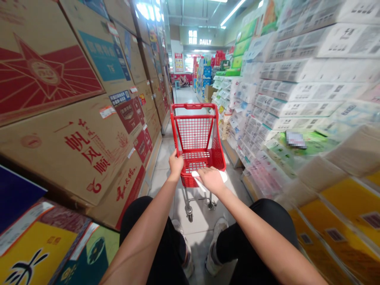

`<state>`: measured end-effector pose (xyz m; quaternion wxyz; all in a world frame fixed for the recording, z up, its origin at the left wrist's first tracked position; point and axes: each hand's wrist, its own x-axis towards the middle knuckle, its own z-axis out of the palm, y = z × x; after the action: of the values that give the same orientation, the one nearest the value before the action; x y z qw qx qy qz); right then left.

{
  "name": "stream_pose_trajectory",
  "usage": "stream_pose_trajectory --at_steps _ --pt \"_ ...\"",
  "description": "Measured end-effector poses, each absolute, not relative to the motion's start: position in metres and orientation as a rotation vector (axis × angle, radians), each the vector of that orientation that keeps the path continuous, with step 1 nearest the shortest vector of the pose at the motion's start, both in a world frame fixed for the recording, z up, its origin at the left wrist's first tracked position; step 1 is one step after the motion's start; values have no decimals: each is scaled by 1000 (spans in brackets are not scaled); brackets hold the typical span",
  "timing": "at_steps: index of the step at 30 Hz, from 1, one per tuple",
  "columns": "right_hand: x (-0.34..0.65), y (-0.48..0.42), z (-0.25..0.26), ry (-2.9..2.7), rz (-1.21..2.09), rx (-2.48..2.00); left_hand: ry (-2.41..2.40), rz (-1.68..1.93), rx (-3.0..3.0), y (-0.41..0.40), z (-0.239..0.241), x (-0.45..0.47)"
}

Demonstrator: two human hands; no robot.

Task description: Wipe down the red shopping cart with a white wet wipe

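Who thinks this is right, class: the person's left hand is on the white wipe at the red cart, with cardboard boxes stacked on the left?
Not quite: in the head view, the right hand is on the white wipe at the red cart; the left hand touches the cart's left side. Cardboard boxes are stacked on the left.

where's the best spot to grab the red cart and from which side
On the red cart, probably the top crossbar, from the far side: it stands highest, spans the width and is untouched; left hand and right hand are at the near end.
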<state>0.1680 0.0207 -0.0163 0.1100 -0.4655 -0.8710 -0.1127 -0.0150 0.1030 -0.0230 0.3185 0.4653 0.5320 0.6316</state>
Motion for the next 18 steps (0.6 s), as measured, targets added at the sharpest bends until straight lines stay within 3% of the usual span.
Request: stream_pose_trajectory --at_steps 18 --pt "160 17 -18 -2538 -266 -1277 1221 1584 1145 105 -22 -36"
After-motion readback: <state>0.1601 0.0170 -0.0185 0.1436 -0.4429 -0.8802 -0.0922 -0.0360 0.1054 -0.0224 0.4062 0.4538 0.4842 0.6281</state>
